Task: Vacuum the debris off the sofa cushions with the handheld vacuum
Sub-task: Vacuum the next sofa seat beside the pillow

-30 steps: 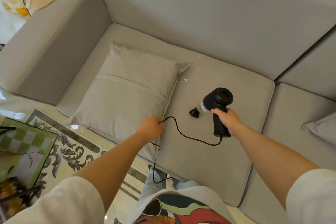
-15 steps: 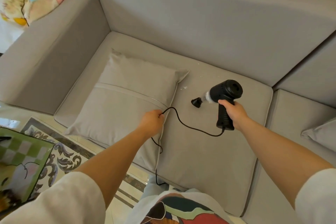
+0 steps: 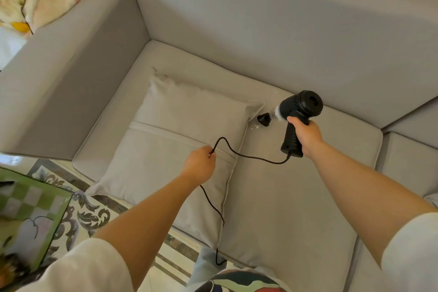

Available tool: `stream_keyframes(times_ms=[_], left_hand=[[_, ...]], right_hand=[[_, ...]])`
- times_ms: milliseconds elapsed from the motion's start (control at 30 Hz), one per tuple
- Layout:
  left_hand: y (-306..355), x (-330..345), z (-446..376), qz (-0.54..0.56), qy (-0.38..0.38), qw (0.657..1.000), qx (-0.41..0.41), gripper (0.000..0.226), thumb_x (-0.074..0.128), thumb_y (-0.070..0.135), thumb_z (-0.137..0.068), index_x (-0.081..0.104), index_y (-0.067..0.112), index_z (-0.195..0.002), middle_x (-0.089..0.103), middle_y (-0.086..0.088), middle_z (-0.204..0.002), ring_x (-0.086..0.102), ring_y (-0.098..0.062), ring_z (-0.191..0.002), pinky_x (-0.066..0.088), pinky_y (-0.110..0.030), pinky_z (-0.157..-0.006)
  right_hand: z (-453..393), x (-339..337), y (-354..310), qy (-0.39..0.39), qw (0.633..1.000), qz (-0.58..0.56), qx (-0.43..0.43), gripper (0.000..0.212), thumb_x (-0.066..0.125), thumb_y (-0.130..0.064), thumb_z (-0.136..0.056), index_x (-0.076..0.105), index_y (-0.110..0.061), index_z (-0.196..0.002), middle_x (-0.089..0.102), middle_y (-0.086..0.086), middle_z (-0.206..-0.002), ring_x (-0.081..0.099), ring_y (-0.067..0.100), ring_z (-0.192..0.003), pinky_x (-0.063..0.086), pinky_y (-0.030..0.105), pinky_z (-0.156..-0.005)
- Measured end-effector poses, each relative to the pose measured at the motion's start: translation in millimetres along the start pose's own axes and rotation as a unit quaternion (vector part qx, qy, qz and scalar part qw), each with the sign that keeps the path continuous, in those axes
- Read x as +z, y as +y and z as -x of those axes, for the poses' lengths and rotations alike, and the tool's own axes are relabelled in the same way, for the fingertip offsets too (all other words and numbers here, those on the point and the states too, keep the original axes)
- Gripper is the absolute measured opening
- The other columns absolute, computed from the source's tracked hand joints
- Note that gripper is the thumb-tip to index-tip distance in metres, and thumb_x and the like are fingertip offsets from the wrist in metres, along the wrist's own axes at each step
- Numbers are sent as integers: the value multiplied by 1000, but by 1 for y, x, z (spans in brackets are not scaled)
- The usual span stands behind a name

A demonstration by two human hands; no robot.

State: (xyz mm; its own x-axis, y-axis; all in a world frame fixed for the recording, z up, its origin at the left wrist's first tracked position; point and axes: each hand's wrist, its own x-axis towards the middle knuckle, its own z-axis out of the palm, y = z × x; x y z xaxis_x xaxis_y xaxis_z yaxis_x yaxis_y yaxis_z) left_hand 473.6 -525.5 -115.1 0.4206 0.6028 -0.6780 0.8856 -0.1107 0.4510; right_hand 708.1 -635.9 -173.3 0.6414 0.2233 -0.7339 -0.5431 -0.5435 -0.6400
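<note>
Since you already have the handheld vacuum [image 3: 299, 111] by its pistol handle, leave your right hand [image 3: 305, 136] where it is: fingers wrapped round the upper part of the handle, just under the barrel, which is the sensible place to take it. It looks a small plastic tool, light enough for one hand and rigid throughout, so it should answer to small turns of the wrist. Its black nozzle [image 3: 263, 120] points down and to the left, close above the seat cushion [image 3: 296, 197], right by the white debris [image 3: 255, 127] that lies just off the corner of the throw pillow [image 3: 184, 140]; whether the tip touches the fabric I cannot tell. A few more specks [image 3: 276, 92] sit farther back, near the foot of the backrest.

Your left hand [image 3: 201, 165] is closed in a pinch on the power cord [image 3: 251, 157], holding it above the pillow. That cord is thin and limp; it loops from the handle's base to your fingers, then trails down over the cushion's front edge. I judge it the likeliest nuisance: let it go slack on the seat and it may drag crumbs about or snag the pillow.

The debris looks like light flakes or paper bits, so bring the nozzle in gently. Pillow and cushion are soft and will give under pressure, so skim rather than press.
</note>
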Motion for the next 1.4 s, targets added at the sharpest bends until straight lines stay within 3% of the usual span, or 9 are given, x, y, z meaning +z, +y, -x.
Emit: stream_keyframes(times_ms=[167,333,500,733,900,1033,1233,1400], left_hand=[[-4,-2,-15,8,-17,1000,-9,21,34,18,-99,50,9,-89,42,2,-62,37,-11,-50,29,-21,-45],[-5,-4,-20,0,-18,1000,-6,21,34,19,-99,50,9,-90,42,2,-62,37,-11,-51,29,-21,-45],[-2,-3,-19,-3,-21,1000,-5,22,34,19,-99,50,8,-90,42,1,-62,37,-11,-51,30,-21,-45],[1,0,-14,-9,-24,1000,-6,21,33,19,-99,51,10,-92,43,2,-63,37,-11,-51,29,-22,-45],[3,3,-10,-1,-19,1000,-5,27,34,18,-99,57,5,-101,43,2,-63,38,-11,-51,30,-21,-45],[5,7,-7,-1,-21,1000,1,26,34,17,-99,58,5,-100,44,2,-63,38,-11,-50,31,-22,-46],[13,11,-4,-11,-27,1000,11,22,34,18,-99,54,9,-94,44,2,-64,38,-10,-51,29,-21,-45],[29,16,-5,-15,-36,999,28,21,34,19,-99,52,10,-92,43,2,-63,38,-10,-53,31,-22,-48]], right_hand=[[-10,18,-2,1,999,37,0,50,64,-36,-79,50,-8,-118,57,10,-94,55,21,-72,43,37,-70],[-13,17,-5,8,1000,23,11,48,63,-36,-79,50,-9,-116,56,5,-81,56,20,-71,45,38,-72],[-9,17,-5,-17,999,43,15,45,63,-36,-80,52,-8,-113,57,9,-86,57,26,-79,47,39,-74],[-4,20,0,-46,995,90,-3,35,65,-35,-79,52,-10,-100,56,7,-80,57,26,-76,49,38,-73],[-2,14,3,-44,994,95,-18,35,64,-35,-79,51,-11,-101,55,6,-79,56,21,-70,45,30,-61],[-1,6,3,-60,991,122,-17,34,64,-36,-79,52,-11,-100,56,8,-81,56,24,-73,46,36,-70],[4,-10,6,-64,991,116,15,31,65,-35,-79,53,-10,-95,57,9,-81,57,24,-73,46,37,-70],[4,-41,15,-1,999,24,22,37,66,-34,-78,53,-9,-103,57,9,-81,58,25,-73,48,37,-70]])
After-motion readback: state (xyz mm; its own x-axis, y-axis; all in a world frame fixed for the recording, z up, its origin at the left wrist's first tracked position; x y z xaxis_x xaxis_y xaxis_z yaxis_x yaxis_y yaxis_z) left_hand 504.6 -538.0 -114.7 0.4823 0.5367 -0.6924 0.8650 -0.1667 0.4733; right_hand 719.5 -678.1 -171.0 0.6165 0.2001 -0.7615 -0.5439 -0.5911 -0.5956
